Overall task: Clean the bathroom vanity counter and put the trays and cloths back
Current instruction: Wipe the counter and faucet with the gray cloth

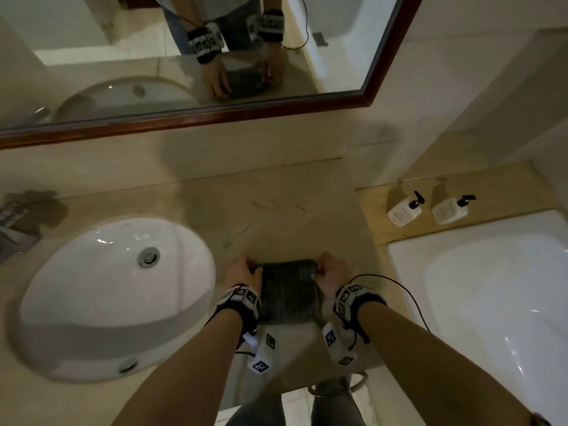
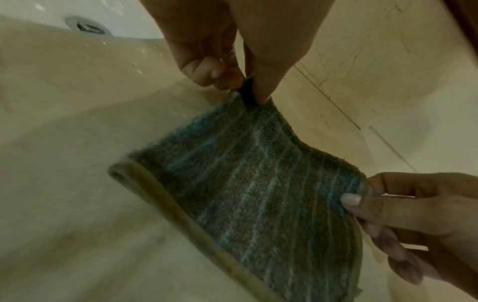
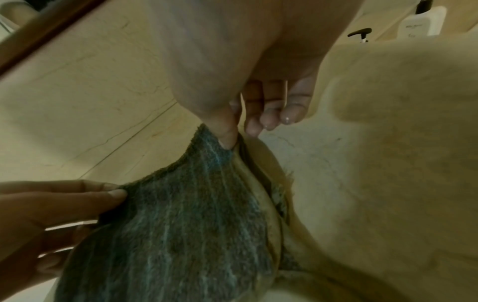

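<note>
Both forearms reach forward over the near edge of the bench (image 1: 276, 210), tagged bands on the wrists. Between the hands: a dark striped cloth (image 1: 289, 290), folded, tan binding along its edges, lying on the bench just right of the sink (image 1: 116, 296).

Left hand (image 1: 242, 273): grip closed on the cloth's far left corner, thumb and fingertips pinching it; left wrist view shows the corner lifted slightly off the bench. Right hand (image 1: 332, 275): grip closed on the far right corner, thumb on top of the pile, fingers under; right wrist view shows the folded layers fanning apart a little along that side. Cloth spans hand to hand, its near end flat by the bench edge.

Sink: white oval bowl, metal drain (image 1: 149, 256) in the middle, overflow fitting on the near wall. Water droplets on the bench near its rim, seen from the left wrist.

Right of the bench: a white tub (image 1: 491, 287). On the ledge behind the tub, two white pump bottles (image 1: 404, 212) (image 1: 450, 210), side by side, black pumps.

Far left on the bench: a dark blurred object, cannot tell what.

Back wall: mirror (image 1: 184, 56) in a dark wood frame, reflecting hands, cloth and sink.
</note>
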{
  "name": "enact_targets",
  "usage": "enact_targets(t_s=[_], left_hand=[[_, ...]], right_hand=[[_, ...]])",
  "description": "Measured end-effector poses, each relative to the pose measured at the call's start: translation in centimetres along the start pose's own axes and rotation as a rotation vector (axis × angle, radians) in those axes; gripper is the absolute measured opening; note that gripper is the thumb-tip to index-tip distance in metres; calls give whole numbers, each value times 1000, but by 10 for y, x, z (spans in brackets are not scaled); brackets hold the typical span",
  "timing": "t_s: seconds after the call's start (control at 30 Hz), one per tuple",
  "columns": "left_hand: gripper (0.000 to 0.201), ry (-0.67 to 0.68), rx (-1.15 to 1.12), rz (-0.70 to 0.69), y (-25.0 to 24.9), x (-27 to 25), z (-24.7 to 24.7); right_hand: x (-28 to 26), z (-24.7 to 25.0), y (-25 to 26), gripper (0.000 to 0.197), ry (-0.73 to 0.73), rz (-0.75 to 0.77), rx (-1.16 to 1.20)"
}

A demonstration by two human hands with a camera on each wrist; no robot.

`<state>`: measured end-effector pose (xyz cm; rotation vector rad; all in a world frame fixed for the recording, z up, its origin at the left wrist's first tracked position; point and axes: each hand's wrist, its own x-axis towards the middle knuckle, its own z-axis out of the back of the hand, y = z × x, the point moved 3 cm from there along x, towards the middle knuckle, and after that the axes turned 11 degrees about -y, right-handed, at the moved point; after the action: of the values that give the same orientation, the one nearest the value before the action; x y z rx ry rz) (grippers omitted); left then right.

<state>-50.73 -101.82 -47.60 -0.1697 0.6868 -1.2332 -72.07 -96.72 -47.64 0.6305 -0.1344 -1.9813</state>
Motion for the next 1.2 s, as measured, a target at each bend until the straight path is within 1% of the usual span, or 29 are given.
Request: enact_targets(t_s=[0.1, 0.2, 0.33, 0.4, 0.47, 0.5, 0.57, 0.63, 0.7, 0.73, 0.83, 0.93, 1.03, 1.2], left_hand=[[22, -33, -21, 40, -9, -2, -8], [22, -91, -55, 88, -21, -6, -15], [25, -264, -95, 170, -43, -23, -20], [24, -353, -139, 136, -54, -38, -25], [25, -388, -119, 81, -65, -51, -35], [28, -372, -52, 57, -70, -56, -43], [41, -294, 104, 0, -77, -64, -64], [54, -209, 219, -56, -84, -71, -83], [60, -144, 327, -91, -84, -76, -99], [62, -117, 373, -97, -82, -78, -106], [63, -71, 425, -97, -73, -74, -118], [62, -75, 443, -138, -66, -71, -122], [61, -88, 456, -165, -60, -68, -125], [61, -73, 472, -204, -68, -41, -124]], right_hand=[[9, 7, -8, 21, 34, -3, 23], [24, 14, -19, 20, 90, 29, 16], [47, 22, -30, 16, 143, 33, 89], [56, 26, -38, 21, 181, 1, 200], [65, 37, -47, 21, 149, 16, 277], [71, 45, -51, 18, 106, 49, 266], [83, 58, -62, 16, -20, 111, 138], [91, 65, -73, 17, -177, 119, 28], [92, 64, -81, 19, -304, 104, 45], [93, 60, -85, 24, -328, 94, 62], [96, 46, -90, 52, -292, 77, 51], [96, 30, -92, 67, -269, 123, 60], [89, 18, -93, 73, -261, 148, 68], [86, 20, -88, 70, -279, 111, 55]])
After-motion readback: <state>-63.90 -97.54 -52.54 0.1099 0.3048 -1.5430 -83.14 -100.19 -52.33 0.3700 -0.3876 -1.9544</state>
